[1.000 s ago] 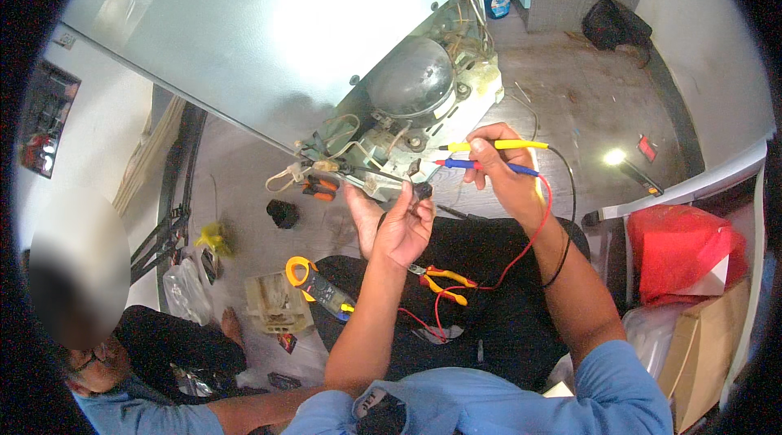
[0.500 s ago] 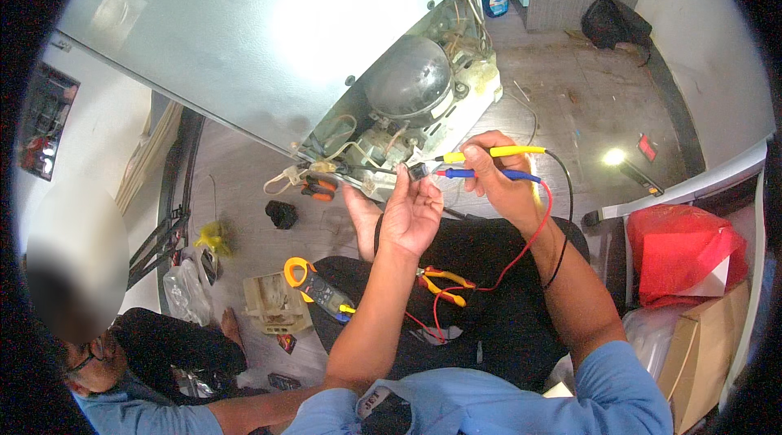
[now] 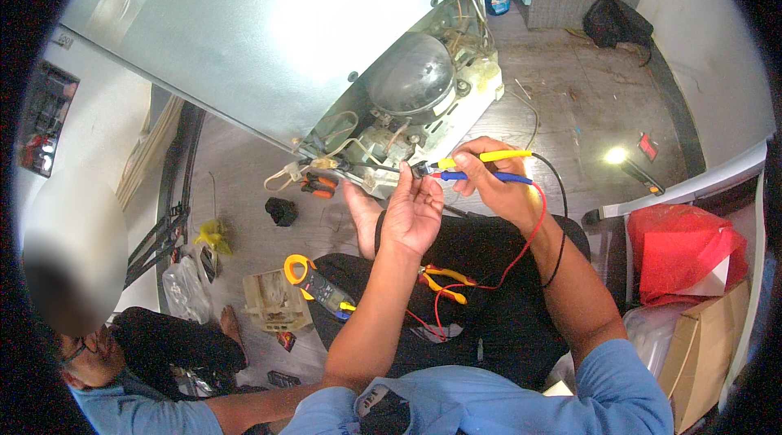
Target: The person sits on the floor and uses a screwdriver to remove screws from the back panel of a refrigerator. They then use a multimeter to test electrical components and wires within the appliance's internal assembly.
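My left hand (image 3: 411, 215) is closed, its thumb and finger pinching a small black electrical part (image 3: 420, 169). My right hand (image 3: 498, 186) grips two test probes together, a yellow one (image 3: 497, 155) above a blue one (image 3: 503, 177). Both probe tips are at the black part's right side; whether they touch its metal is too small to tell. A black lead (image 3: 564, 191) and a red lead (image 3: 539, 227) trail from the probes. On my lap lie a clamp meter (image 3: 326, 290) with an orange jaw and pliers with red-yellow handles (image 3: 444, 283).
Ahead stands a fridge (image 3: 204, 36) with its dark compressor (image 3: 413, 76) and loose wires (image 3: 301, 168) exposed. Orange-handled pliers (image 3: 319, 185) lie beside my foot. A lit flashlight (image 3: 635, 171) is on the floor at right. Another person (image 3: 138, 386) sits at lower left.
My right hand has shifted slightly left, bringing both probes closer to the black part, with their tips now against or right beside it. My left hand keeps its pinch nearly in place.
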Action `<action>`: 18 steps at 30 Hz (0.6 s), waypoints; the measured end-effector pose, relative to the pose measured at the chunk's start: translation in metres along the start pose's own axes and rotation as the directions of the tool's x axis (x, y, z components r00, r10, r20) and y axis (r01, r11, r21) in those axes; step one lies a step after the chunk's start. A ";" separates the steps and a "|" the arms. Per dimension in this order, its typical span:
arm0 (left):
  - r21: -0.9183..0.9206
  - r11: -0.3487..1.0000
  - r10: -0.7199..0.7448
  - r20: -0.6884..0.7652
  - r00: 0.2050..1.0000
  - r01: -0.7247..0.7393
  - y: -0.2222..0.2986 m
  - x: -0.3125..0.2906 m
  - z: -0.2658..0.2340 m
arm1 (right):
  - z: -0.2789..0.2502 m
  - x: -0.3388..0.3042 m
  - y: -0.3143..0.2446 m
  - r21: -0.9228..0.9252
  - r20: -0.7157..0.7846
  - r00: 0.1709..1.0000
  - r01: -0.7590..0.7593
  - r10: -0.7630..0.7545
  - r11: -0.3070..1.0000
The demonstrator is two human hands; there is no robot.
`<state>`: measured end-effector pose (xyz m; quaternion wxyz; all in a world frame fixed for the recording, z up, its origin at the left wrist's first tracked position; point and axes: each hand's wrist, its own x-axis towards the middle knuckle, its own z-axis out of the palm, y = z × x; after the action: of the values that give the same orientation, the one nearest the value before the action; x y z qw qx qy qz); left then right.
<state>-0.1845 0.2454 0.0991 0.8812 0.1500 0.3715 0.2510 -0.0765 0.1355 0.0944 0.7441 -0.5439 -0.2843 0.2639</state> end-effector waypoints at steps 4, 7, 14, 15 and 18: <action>0.013 1.000 0.013 0.021 1.000 -0.013 -0.001 -0.001 -0.001 | -0.002 0.000 0.001 -0.011 0.034 0.999 -0.017 0.017 1.000; 0.021 0.999 0.025 0.027 0.999 -0.026 -0.002 -0.001 -0.001 | -0.001 0.000 0.000 -0.002 0.048 0.999 -0.023 0.023 1.000; 0.009 0.997 0.070 0.032 0.997 -0.071 -0.008 -0.003 -0.001 | 0.001 0.000 -0.001 -0.078 0.060 0.997 0.053 -0.048 0.996; 0.007 0.997 0.075 0.024 0.997 -0.075 -0.008 -0.004 0.000 | 0.001 -0.001 0.000 -0.097 0.060 0.996 0.070 -0.064 0.993; 0.007 0.996 0.088 0.002 0.996 -0.088 -0.009 -0.007 0.003 | 0.001 0.000 0.002 -0.150 0.070 0.992 0.118 -0.108 0.982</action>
<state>-0.1833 0.2334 0.1011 0.8689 0.1697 0.3648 0.2882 -0.0776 0.1366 0.0926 0.7046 -0.5743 -0.3571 0.2151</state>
